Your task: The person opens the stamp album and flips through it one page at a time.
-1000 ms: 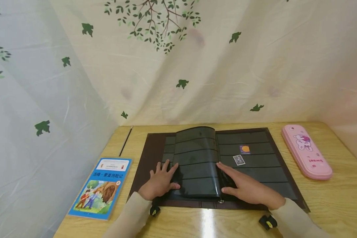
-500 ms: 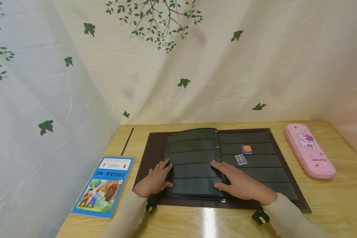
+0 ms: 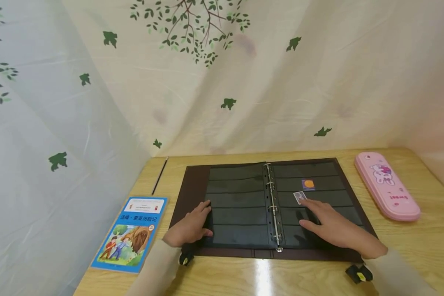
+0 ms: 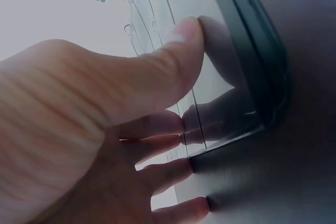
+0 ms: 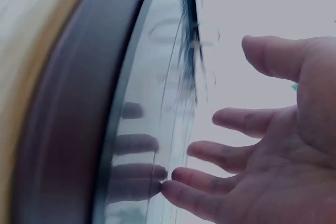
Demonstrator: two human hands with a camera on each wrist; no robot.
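Observation:
A ring-bound stamp album (image 3: 196,187) lies spread on the table, its black strip pages on both sides of the metal rings (image 3: 272,207). On its right page (image 3: 318,169) are a purple stamp with an orange disc (image 3: 308,184) and a grey-and-white stamp (image 3: 299,197). My left hand (image 3: 190,226) rests at the outer edge of the left page (image 3: 238,213); in the left wrist view its thumb (image 4: 184,40) touches the glossy sheet. My right hand (image 3: 333,226) hovers low over the right page with fingers extended, holding nothing; its index fingertip partly overlaps the grey-and-white stamp.
Left of the album lies a blue illustrated book (image 3: 129,234), with a thin dark pencil (image 3: 160,176) behind it. A pink pencil case (image 3: 387,187) stands at the right. A printed curtain (image 3: 266,82) rises behind the wooden table (image 3: 225,277).
The curved page has come down flat on the left side, uncovering the rings. My right hand moved from the rings to the right page; my left hand shifted slightly left.

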